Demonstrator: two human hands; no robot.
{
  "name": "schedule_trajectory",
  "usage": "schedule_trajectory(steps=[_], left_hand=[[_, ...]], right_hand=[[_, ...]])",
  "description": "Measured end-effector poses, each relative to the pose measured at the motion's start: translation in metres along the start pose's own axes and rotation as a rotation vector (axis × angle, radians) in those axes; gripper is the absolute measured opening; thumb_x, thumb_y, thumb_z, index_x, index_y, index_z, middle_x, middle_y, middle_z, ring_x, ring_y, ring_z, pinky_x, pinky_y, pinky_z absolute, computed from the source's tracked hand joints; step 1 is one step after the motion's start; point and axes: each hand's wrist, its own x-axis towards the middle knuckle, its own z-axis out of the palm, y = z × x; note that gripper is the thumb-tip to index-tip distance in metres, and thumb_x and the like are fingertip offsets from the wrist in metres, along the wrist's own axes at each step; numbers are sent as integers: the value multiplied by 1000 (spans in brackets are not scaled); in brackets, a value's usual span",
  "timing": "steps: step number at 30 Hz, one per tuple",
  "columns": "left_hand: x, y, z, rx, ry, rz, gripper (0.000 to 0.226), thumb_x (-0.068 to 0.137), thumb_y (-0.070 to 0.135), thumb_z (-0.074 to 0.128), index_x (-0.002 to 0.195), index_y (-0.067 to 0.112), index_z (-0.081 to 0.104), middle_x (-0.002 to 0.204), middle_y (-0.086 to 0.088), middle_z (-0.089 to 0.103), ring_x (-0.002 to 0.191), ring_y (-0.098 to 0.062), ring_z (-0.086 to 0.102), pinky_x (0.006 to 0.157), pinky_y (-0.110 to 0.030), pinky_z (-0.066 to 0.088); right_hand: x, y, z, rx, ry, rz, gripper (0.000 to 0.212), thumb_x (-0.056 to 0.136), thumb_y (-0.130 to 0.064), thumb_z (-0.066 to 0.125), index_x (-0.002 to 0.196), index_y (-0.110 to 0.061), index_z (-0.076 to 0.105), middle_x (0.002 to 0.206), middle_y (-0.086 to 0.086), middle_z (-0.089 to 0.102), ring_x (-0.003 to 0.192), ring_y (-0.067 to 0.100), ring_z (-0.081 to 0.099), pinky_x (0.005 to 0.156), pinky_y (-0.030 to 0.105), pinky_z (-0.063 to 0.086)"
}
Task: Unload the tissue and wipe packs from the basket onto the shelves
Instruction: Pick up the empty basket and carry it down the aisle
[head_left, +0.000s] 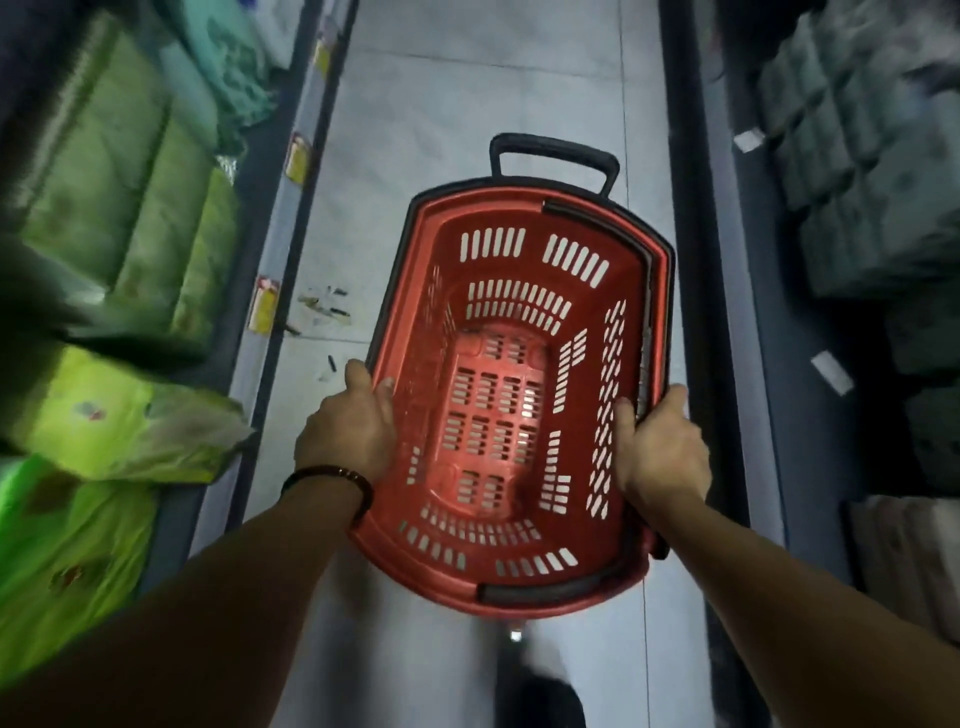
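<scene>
Head view: my left hand (347, 432) and right hand (661, 451) each grip a side rim of the red basket (519, 208), held over the aisle floor (441, 104) between the shelves (281, 234). It's empty (no packs inside), so unloading looks finished; next, set it down level. Its long axis runs away from me, pull handle (555, 155) at the far end.

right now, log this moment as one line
left hand: grips basket rim | right hand: grips opposite rim | basket: red, empty | green packs: on shelf at left
</scene>
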Motion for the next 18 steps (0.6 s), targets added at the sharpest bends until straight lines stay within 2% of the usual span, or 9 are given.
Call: schedule_trajectory(steps=[2,7,10,18], left_hand=[[48,29,-6,-5,-7,-25,34,111,48,29,113,16,38,77,-7,56,69,-32,57,65,-43,49],[162,94,-27,-57,-28,-44,34,108,53,27,114,20,37,88,-11,70,79,-37,69,78,-55,59],[221,130,-36,-88,-42,-58,32,109,53,28,115,23,36,86,-7,70,78,-34,70,77,-53,61],[405,227,-58,-121,-36,-81,34,107,56,27,111,24,37,97,-13,72,86,-42,71,84,-56,59]], right_hand=[[50,-24,-7,-9,2,4,44,99,-64,42,120,-27,33,101,9,71,79,33,74,71,55,65],[163,-98,-33,-56,-16,22,47,102,-61,45,123,-22,32,97,9,64,81,35,69,76,56,63],[224,-134,-47,-41,-36,2,49,104,-57,47,130,-19,33,97,6,59,77,29,63,73,47,59],[410,-236,-74,-88,-20,-12,51,104,-57,43,134,-16,35,113,18,71,81,32,61,74,43,52]])
